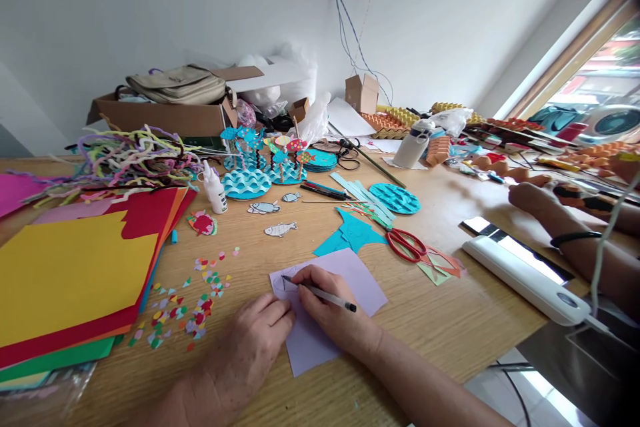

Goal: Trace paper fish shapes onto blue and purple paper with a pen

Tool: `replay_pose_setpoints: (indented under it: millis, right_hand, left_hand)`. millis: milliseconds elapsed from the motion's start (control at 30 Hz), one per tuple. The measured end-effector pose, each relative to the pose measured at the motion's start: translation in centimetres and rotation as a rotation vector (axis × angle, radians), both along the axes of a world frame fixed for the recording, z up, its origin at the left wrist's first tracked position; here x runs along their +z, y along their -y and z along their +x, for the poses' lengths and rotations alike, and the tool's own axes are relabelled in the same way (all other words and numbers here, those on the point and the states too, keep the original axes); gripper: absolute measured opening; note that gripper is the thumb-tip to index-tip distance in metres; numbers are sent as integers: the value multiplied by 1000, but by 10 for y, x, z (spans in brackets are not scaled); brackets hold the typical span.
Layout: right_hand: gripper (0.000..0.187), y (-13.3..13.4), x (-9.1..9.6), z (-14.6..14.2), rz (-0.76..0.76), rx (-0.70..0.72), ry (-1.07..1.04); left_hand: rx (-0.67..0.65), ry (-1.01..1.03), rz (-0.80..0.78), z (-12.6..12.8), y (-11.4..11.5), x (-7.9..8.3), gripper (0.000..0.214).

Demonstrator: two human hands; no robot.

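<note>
A pale lilac sheet of paper lies on the wooden table in front of me. My right hand rests on it, fingers pinched around a grey pencil whose tip touches the sheet's upper left corner beside a faint drawn outline. My left hand lies loosely curled with its fingertips pressing the paper's left edge. Red-handled scissors lie just beyond the sheet to the right, beside turquoise paper offcuts.
A stack of coloured paper and scattered confetti bits lie at left, with a glue bottle, paper fish and blue wave models behind. Another person's forearm reaches in at right above a white laminator.
</note>
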State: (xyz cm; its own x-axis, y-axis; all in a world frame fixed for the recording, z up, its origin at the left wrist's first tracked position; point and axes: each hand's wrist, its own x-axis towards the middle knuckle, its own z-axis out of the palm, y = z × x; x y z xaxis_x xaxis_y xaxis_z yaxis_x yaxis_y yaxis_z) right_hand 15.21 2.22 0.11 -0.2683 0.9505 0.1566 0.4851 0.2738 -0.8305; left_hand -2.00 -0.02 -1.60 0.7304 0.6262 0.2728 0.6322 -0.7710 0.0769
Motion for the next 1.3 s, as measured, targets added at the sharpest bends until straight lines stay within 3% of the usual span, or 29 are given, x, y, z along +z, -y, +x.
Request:
replay_pose_setpoints:
  millis: [1000, 1300]
  right_hand:
    - [19, 4, 3, 6, 17, -3, -83]
    - [15, 5, 1, 3, -8, 14, -78]
  left_hand:
    - [-14, 1, -14, -1, 0, 4, 37]
    - [-14, 30, -9, -1, -1, -3, 37]
